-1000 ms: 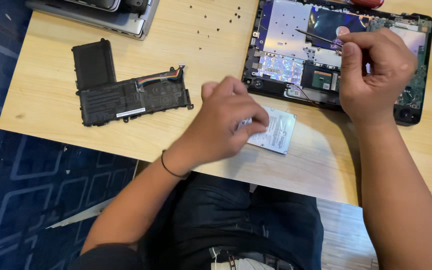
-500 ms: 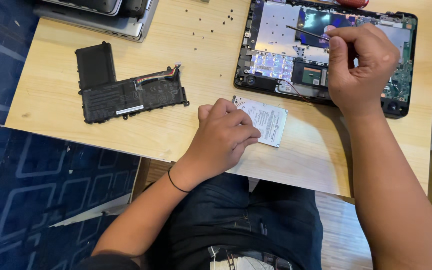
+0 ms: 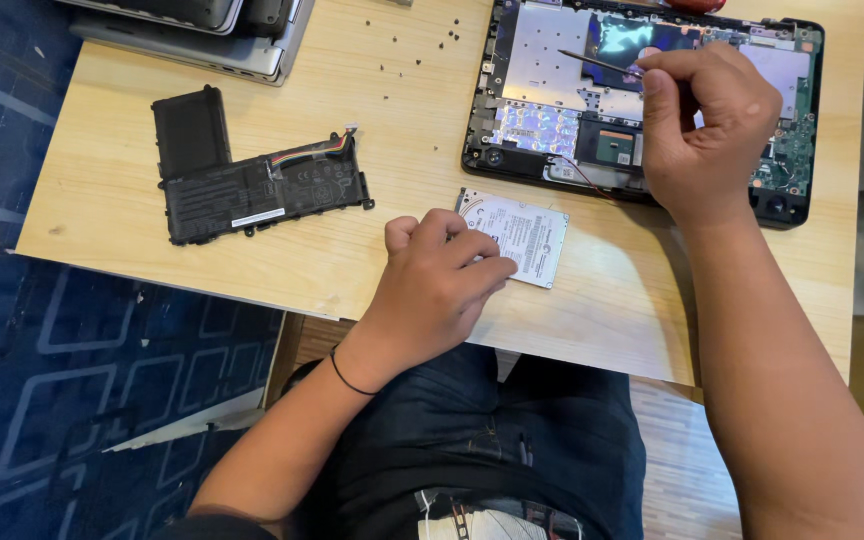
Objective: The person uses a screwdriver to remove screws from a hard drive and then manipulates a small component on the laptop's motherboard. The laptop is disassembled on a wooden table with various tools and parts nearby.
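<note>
An opened laptop base (image 3: 552,90) lies at the far right of the wooden table (image 3: 402,130), its circuit boards and metal shield exposed. My right hand (image 3: 707,130) hovers over it, closed around a thin screwdriver (image 3: 597,62) whose tip points left over the shield. A silver hard drive (image 3: 527,232) rests on the table just in front of the laptop. My left hand (image 3: 442,280) is curled into a loose fist at the drive's near left corner, fingertips touching its edge. A black band circles that wrist.
A black L-shaped laptop battery (image 3: 252,180) with coloured wires lies at the left of the table. Several tiny screws (image 3: 417,55) are scattered near the back. A closed grey laptop (image 3: 202,25) sits at the back left corner. Blue patterned carpet (image 3: 72,380) lies below.
My left hand has slid back off the hard drive toward me, uncovering most of it. My right hand stays over the laptop with the screwdriver. The view has shifted slightly.
</note>
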